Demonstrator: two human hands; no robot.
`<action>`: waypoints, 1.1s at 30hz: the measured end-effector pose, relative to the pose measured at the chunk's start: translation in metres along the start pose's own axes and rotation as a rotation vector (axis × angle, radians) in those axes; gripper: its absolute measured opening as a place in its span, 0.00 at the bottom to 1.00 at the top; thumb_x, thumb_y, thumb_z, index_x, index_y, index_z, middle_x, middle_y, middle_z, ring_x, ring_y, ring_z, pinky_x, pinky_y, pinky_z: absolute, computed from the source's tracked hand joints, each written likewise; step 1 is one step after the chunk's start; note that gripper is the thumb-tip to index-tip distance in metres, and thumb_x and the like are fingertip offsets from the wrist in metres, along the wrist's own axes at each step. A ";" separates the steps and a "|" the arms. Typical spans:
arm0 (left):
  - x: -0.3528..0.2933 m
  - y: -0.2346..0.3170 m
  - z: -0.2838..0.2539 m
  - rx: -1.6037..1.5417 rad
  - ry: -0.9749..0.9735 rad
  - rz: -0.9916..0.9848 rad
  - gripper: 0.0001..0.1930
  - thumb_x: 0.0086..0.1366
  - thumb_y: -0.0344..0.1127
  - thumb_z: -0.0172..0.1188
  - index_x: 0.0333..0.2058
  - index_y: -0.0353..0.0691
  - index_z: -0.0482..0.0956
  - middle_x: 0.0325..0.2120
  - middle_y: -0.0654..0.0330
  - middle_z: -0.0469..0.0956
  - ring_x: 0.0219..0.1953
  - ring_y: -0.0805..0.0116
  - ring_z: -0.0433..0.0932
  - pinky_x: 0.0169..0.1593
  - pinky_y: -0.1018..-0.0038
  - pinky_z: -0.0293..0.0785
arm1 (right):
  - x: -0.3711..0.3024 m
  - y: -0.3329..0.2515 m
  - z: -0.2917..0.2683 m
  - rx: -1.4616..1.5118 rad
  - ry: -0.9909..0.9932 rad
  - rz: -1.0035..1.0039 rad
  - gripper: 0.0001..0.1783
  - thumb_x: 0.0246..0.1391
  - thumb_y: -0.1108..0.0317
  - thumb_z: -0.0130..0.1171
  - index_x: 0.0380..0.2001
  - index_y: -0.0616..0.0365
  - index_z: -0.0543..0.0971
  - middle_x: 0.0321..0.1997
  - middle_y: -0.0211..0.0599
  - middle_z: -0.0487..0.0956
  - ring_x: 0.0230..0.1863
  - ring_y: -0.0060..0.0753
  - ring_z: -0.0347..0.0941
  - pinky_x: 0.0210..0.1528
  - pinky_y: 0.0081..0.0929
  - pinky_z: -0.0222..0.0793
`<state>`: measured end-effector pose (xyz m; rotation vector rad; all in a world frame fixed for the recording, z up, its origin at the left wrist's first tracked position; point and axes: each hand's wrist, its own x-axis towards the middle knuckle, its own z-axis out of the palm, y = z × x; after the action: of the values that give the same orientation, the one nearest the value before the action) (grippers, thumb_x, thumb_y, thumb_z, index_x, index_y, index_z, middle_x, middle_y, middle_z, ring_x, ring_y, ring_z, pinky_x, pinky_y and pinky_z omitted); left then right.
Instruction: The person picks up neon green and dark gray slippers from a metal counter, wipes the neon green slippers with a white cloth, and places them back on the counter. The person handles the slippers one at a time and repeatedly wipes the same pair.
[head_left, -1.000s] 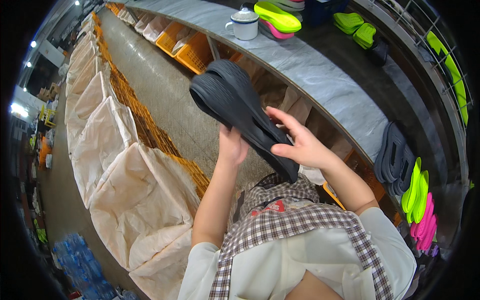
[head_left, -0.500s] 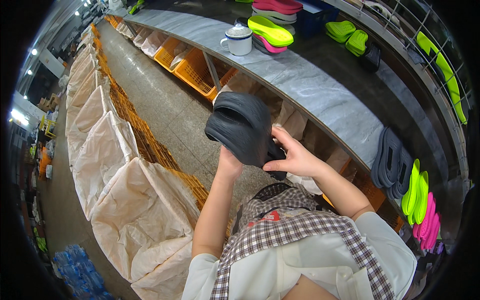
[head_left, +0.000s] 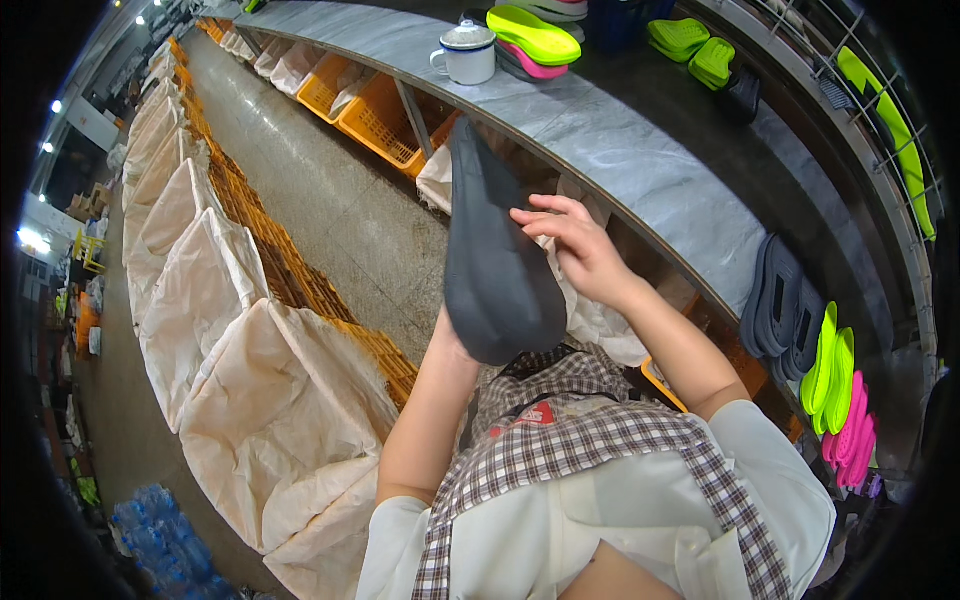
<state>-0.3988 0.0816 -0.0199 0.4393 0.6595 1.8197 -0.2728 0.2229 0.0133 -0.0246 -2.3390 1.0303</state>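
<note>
The right hand [head_left: 588, 255] extends loosely bent fingers while the left hand [head_left: 452, 343], mostly hidden, seems gripping.

Beyond and right of your right fingers [head_left: 548, 204], you have 1 long grey marbled worktop [head_left: 610, 120]; left of them, a shiny speckled floor [head_left: 310, 180] runs away, and far left of them 1 bright lamp [head_left: 33, 240] glares near smaller lights [head_left: 57, 106].

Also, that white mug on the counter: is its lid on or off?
On: the domed lid covers the rim of the white mug, which stands upright on the grey counter. Whether it is full, I cannot tell.
</note>
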 end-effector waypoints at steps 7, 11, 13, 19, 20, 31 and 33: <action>-0.005 0.007 -0.003 -0.222 0.106 -0.082 0.16 0.69 0.36 0.45 0.54 0.39 0.63 0.46 0.55 0.73 0.45 0.64 0.76 0.47 0.67 0.77 | -0.009 -0.028 0.001 1.078 0.082 0.624 0.22 0.54 0.68 0.54 0.52 0.60 0.67 0.54 0.38 0.69 0.58 0.30 0.62 0.58 0.28 0.59; -0.010 0.006 -0.002 -0.221 0.044 -0.029 0.17 0.69 0.36 0.45 0.55 0.40 0.62 0.48 0.56 0.72 0.47 0.65 0.75 0.49 0.66 0.75 | -0.010 -0.045 0.006 1.089 0.092 0.610 0.33 0.51 0.66 0.58 0.58 0.62 0.59 0.55 0.40 0.66 0.56 0.28 0.62 0.57 0.26 0.60; -0.010 0.005 0.000 -0.238 0.071 -0.015 0.19 0.69 0.37 0.46 0.56 0.41 0.61 0.49 0.57 0.71 0.47 0.65 0.74 0.49 0.67 0.75 | -0.012 -0.047 0.007 1.132 0.149 0.594 0.34 0.50 0.66 0.59 0.59 0.62 0.58 0.56 0.40 0.65 0.57 0.29 0.62 0.57 0.26 0.60; -0.003 -0.001 0.007 -0.184 -0.020 -0.027 0.27 0.65 0.31 0.51 0.61 0.46 0.54 0.55 0.55 0.65 0.53 0.62 0.70 0.51 0.67 0.74 | -0.027 -0.048 0.019 1.021 0.111 0.558 0.36 0.49 0.68 0.59 0.60 0.62 0.57 0.62 0.41 0.60 0.62 0.33 0.57 0.63 0.31 0.51; -0.002 -0.002 0.008 -0.176 -0.023 0.007 0.27 0.65 0.31 0.51 0.61 0.47 0.54 0.55 0.55 0.65 0.53 0.62 0.70 0.51 0.66 0.74 | -0.030 -0.048 0.021 1.047 0.125 0.572 0.37 0.49 0.68 0.59 0.60 0.62 0.56 0.63 0.40 0.59 0.63 0.33 0.55 0.64 0.31 0.50; -0.004 -0.010 -0.007 -0.166 -0.117 0.043 0.28 0.62 0.27 0.53 0.59 0.44 0.55 0.53 0.56 0.67 0.52 0.62 0.71 0.54 0.65 0.72 | -0.043 -0.043 0.020 0.853 0.024 0.340 0.39 0.47 0.71 0.61 0.61 0.61 0.56 0.65 0.38 0.54 0.63 0.33 0.55 0.63 0.32 0.52; -0.005 -0.010 -0.011 -0.151 -0.130 0.051 0.31 0.61 0.25 0.52 0.61 0.45 0.53 0.55 0.56 0.64 0.54 0.61 0.69 0.56 0.63 0.69 | -0.046 -0.043 0.019 0.865 0.022 0.378 0.39 0.46 0.72 0.60 0.61 0.61 0.55 0.64 0.38 0.55 0.62 0.33 0.56 0.63 0.32 0.52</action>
<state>-0.3964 0.0768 -0.0348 0.4718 0.4222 1.8566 -0.2358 0.1687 0.0097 -0.1445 -1.7184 2.1278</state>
